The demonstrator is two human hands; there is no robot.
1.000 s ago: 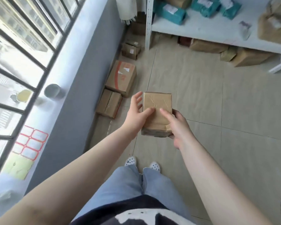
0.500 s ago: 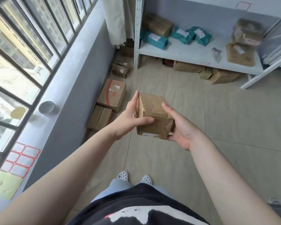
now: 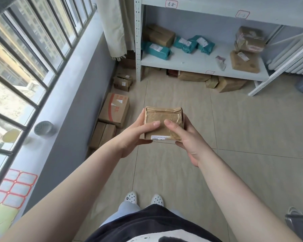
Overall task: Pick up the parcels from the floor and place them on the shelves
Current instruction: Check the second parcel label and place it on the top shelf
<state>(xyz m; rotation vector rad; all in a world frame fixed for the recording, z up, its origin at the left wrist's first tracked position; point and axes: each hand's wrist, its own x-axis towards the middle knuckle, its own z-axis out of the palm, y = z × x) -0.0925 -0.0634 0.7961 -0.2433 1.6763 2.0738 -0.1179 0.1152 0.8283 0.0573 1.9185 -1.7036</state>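
I hold a small brown cardboard parcel, wrapped in clear tape, level in front of me above the tiled floor. My left hand grips its left side with the thumb on top. My right hand grips its right side the same way. A white label strip runs along the parcel's near edge. Ahead stands a white metal shelf unit; its low shelf carries teal bags and brown parcels.
Cardboard boxes line the floor along the grey wall on the left, under a barred window. More boxes lie under the low shelf. A grey cup sits on the windowsill. A white radiator stands at the far right.
The parcel has been turned from tilted to flat and level in both hands. The view has lifted, so more of the shelf unit shows.
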